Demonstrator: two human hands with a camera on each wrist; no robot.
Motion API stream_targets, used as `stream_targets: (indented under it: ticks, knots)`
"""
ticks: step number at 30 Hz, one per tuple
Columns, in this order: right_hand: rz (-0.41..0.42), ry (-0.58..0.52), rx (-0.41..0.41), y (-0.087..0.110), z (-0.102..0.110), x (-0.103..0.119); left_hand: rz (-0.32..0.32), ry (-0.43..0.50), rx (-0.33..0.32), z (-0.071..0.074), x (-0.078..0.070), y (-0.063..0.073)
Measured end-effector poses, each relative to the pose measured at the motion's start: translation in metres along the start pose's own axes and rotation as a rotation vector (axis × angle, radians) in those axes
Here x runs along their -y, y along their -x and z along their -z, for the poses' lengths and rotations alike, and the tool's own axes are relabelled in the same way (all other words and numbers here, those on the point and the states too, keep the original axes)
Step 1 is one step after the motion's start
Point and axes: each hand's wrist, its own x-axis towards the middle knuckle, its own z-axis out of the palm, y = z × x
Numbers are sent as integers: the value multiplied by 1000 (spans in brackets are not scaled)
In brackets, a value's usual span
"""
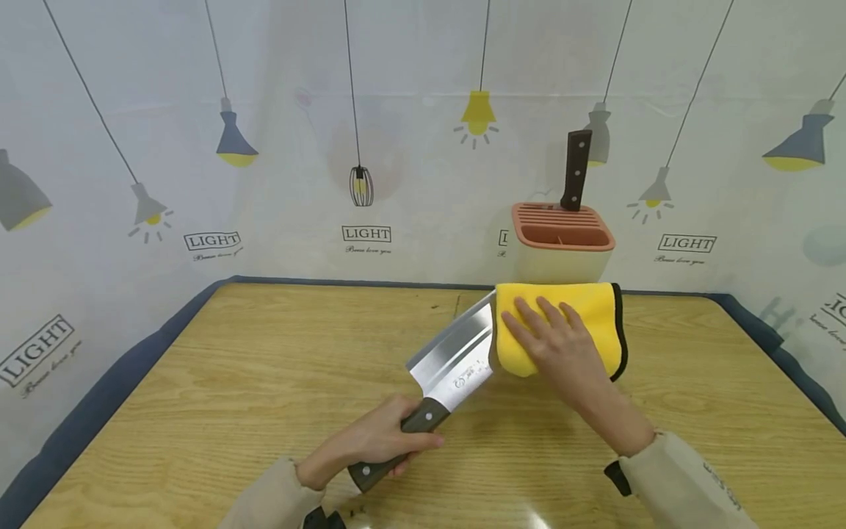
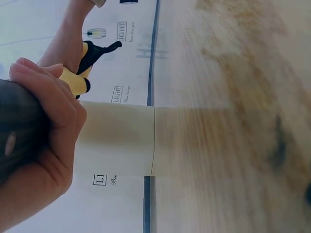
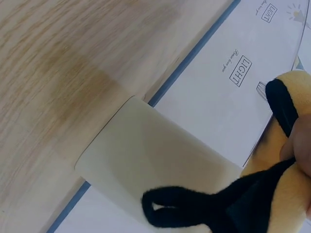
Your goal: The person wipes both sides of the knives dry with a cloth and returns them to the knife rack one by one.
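Note:
A cleaver (image 1: 456,360) with a broad steel blade and a dark riveted handle is held tilted above the table, its blade pointing up to the right. My left hand (image 1: 383,437) grips the handle, thumb lying along it. A yellow cloth (image 1: 598,308) with black edging is folded over the far part of the blade and hides it. With fingers spread across its near face, my right hand (image 1: 558,349) holds the cloth on the blade. In the right wrist view, part of that hand (image 3: 301,145) presses between the folds of cloth.
Behind the cloth, a cream knife holder (image 1: 562,264) with an orange slotted top stands at the back of the wooden table (image 1: 264,353). Another knife's dark handle (image 1: 576,169) sticks up from it. A lamp-patterned backdrop (image 1: 423,162) rises along the table's back and sides.

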Motion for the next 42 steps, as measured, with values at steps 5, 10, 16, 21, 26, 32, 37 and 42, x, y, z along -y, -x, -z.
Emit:
stream_targets:
  ticks: [5,10,16,21,26,32,37,42]
  knots:
    - [66,46,-31,-4,1,6,-1,-5,-5,0,0,-1]
    - [115,51,-26,-7,3,16,0,-6,2,-1,-1,-1]
    - [169,15,-17,-10,5,26,0,2,13,-1,1,-2]
    - [230,4,-71,-13,6,33,13,-6,7,-1,0,-4]
    - [272,-12,-106,-15,7,38,18,-8,-1,-1,-2,-5]
    - [341,-36,-164,-16,7,42,27,-18,4,-2,-3,-8]
    - [404,-70,-167,-16,6,45,14,-20,19,-2,-3,-10]
    - [433,-89,-164,-15,6,47,-3,-25,22,-2,-2,-11]
